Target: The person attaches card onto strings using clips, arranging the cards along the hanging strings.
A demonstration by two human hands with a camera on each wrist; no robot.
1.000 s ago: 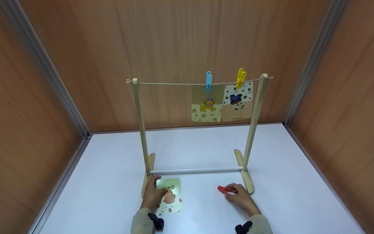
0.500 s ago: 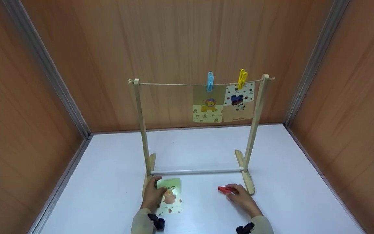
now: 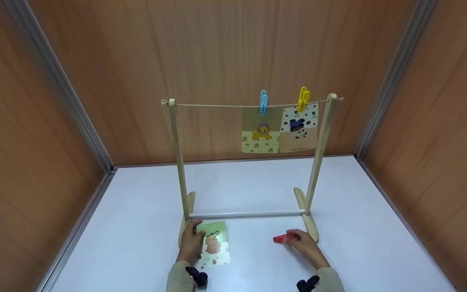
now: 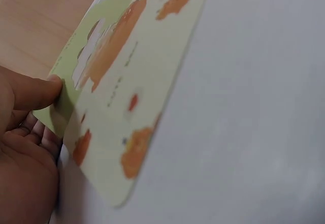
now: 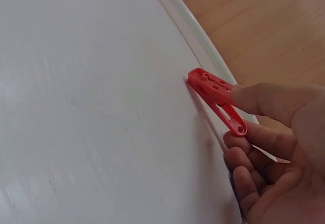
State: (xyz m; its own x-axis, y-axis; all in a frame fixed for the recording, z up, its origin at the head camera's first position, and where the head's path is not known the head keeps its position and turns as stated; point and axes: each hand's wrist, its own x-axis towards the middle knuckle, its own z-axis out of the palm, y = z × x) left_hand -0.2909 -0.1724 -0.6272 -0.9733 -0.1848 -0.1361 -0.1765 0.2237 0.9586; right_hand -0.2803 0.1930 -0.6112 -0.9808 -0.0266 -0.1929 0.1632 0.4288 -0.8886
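At the left foot of a wooden rack, my left hand (image 3: pixel 191 244) pinches the left edge of a green and cream card (image 3: pixel 214 245) printed with a cartoon animal. In the left wrist view the thumb presses on the green half of the card (image 4: pixel 114 92), with the other fingers behind it. Over by the rack's right foot, my right hand (image 3: pixel 304 247) holds a red clothespin (image 3: pixel 281 238) between thumb and fingers. The right wrist view has the clothespin (image 5: pixel 216 99) with its nose pointing away from the hand.
A wooden rack (image 3: pixel 180 162) carries a string (image 3: pixel 217 106). On its right half, a blue clothespin (image 3: pixel 263 103) holds a lion card (image 3: pixel 261 140), and a yellow clothespin (image 3: pixel 303 99) holds a dotted card (image 3: pixel 298 140). Wood-grain panels (image 3: pixel 233 48) enclose the white table (image 3: pixel 136 227).
The red clothespin has turned in my right hand, its nose now tipping slightly downward to the left. My left thumb has shifted left toward the card's edge, uncovering more of the picture.
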